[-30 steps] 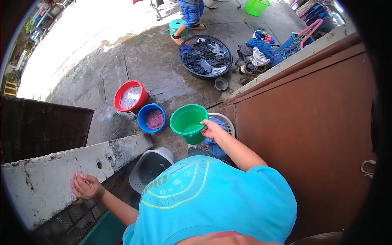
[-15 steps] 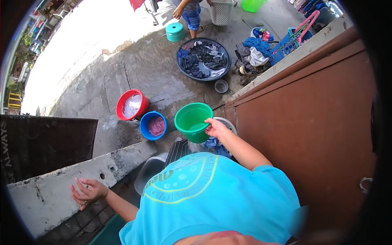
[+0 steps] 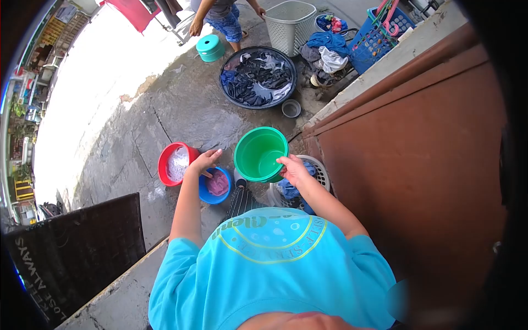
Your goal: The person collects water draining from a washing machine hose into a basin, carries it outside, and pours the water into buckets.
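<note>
My right hand (image 3: pixel 295 170) grips the rim of a green bucket (image 3: pixel 256 155), tilted so that its inside faces me; I see no laundry in it. My left hand (image 3: pixel 205 163) is open, fingers apart, over the edge of a blue bucket (image 3: pixel 211 199) and close to a red bucket (image 3: pixel 161 168). Pink cloth (image 3: pixel 218 183) lies in the blue bucket. White suds (image 3: pixel 177 164) fill the red one. Below my right hand, a white perforated basket (image 3: pixel 323 175) holds blue cloth (image 3: pixel 289 189).
A large black tub (image 3: pixel 246 104) of dark wet clothes stands ahead, a small grey bowl (image 3: pixel 291 108) beside it. Behind are a person (image 3: pixel 223 25), a teal stool (image 3: pixel 210 48), a tall basket (image 3: pixel 290 27) and a clothes pile (image 3: pixel 330 58). A brown door (image 3: pixel 407 143) borders my right.
My left hand has swung from the concrete ledge forward to the blue and red buckets. The green bucket now tips further toward me. The person's other hand has come to the tall basket.
</note>
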Demonstrator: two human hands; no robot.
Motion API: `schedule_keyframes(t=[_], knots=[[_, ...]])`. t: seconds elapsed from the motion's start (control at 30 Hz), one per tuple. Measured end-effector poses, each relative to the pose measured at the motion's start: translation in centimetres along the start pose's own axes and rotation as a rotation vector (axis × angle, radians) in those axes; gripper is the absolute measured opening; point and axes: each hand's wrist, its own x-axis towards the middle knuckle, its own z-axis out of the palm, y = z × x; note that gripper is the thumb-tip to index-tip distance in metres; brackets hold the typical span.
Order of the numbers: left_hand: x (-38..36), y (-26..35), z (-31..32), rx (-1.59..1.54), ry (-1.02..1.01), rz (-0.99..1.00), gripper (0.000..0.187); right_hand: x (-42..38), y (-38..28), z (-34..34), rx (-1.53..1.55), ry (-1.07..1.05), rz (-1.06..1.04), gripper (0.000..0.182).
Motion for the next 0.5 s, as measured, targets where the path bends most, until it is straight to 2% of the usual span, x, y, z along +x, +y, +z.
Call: schedule_keyframes(t=[0.03,0.1,0.17,0.23,0.3,0.43,0.47,0.5], knots=[[1.2,1.2,0.8,-0.095,-0.163,0.006,0.081,0.3,0.1,0.4,0.004,0.037,-0.005,0.021],[3.4,2.8,1.8,-0.067,-0.402,0.030,0.075,1.4,1.1,0.5,0.014,0.045,-0.010,0.021],[4.7,3.8,2.3,-0.039,-0.392,0.050,0.059,2.0,1.4,1.6,-0.122,0.096,-0.113,0.017],[6.9,3.8,2.0,-0.002,-0.349,0.051,0.029,2.5,1.7,2.5,-0.077,0.131,-0.150,0.013],[9.8,2.1,1.9,-0.164,-0.404,0.069,0.024,3.6,2.5,2.5,-0.174,0.141,-0.197,0.011],[14.9,-1.3,2.9,-0.222,-0.349,0.143,0.024,3.8,4.0,2.6,-0.180,0.214,-0.067,0.032],[16.1,-2.0,3.2,-0.219,-0.266,0.141,0.022,2.9,4.2,2.8,-0.229,0.293,-0.064,0.046],[17.1,-3.0,3.6,-0.213,-0.184,0.136,0.021,3.0,5.4,1.8,-0.202,0.314,-0.050,0.046]])
